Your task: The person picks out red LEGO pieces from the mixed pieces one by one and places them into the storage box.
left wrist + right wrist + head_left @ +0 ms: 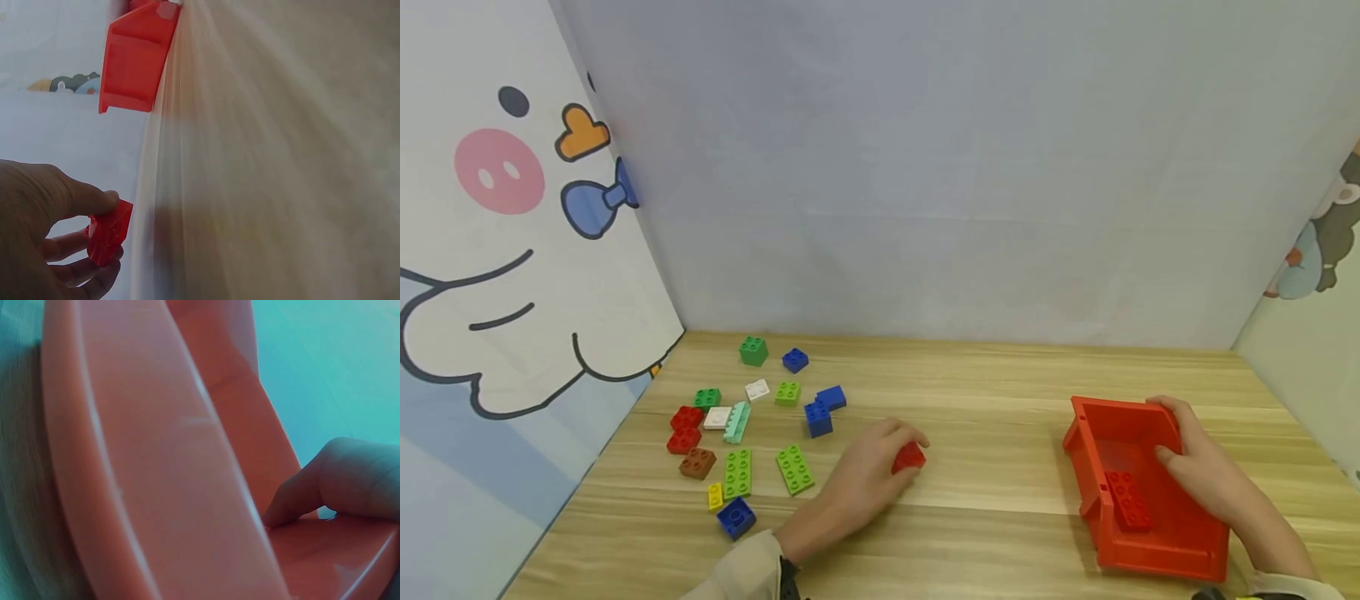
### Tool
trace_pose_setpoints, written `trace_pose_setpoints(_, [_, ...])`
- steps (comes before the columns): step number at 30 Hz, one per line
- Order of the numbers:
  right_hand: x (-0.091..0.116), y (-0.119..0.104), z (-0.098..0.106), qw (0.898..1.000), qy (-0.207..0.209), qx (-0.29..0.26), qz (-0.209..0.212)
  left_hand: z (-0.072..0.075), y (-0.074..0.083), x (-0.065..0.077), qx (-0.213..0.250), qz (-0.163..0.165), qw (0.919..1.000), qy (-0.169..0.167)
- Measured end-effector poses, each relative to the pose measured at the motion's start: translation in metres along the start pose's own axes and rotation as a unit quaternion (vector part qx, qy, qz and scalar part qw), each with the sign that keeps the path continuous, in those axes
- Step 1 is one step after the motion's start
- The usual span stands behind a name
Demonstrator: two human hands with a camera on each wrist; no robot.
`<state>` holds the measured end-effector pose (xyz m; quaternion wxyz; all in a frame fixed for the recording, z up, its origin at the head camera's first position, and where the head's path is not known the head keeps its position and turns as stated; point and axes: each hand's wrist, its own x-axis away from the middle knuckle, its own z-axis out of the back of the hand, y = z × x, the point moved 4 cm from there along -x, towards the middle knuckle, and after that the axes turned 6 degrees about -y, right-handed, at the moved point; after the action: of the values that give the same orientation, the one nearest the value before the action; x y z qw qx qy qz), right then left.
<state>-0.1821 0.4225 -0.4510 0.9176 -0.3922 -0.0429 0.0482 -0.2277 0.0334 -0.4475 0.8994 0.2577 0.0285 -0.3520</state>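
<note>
Between thumb and fingers, my left hand [871, 468] pinches a small red building brick [909, 457], low over the middle of the table. The left wrist view shows the same red brick [109, 232] at the fingertips. At the right, my right hand [1206, 467] grips the right wall of a red plastic bin [1165, 557], thumb inside and fingers over the rim. A red studded brick [1127, 500] lies on the bin's floor along its left side. In the right wrist view the thumb [300, 494] hooks over the bin's wall [156, 450].
Loose bricks spread over the table's left side: lime plates [794, 469], blue bricks [818, 418], red bricks [684, 440], a brown brick [697, 463], a yellow brick [715, 497] and a green brick [753, 351]. A pale curtain [955, 183] stands behind the wooden table [985, 375].
</note>
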Motion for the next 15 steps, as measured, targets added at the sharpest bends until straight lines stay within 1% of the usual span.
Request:
trace_pose_setpoints(4, [0.0,0.001,0.0,1.0,0.0,0.005,-0.001,-0.002,0.006,-0.004,0.001,-0.004,1.0,-0.001])
trace_pose_setpoints(12, [-0.001,0.0,0.0,1.0,0.001,0.007,0.003,-0.009,0.019,-0.009,-0.015,-0.019,0.9996,-0.011])
trace_pose_setpoints(15, [-0.001,0.0,0.001,1.0,0.001,0.008,0.004,-0.01,0.024,-0.012,-0.019,-0.024,0.9995,-0.01])
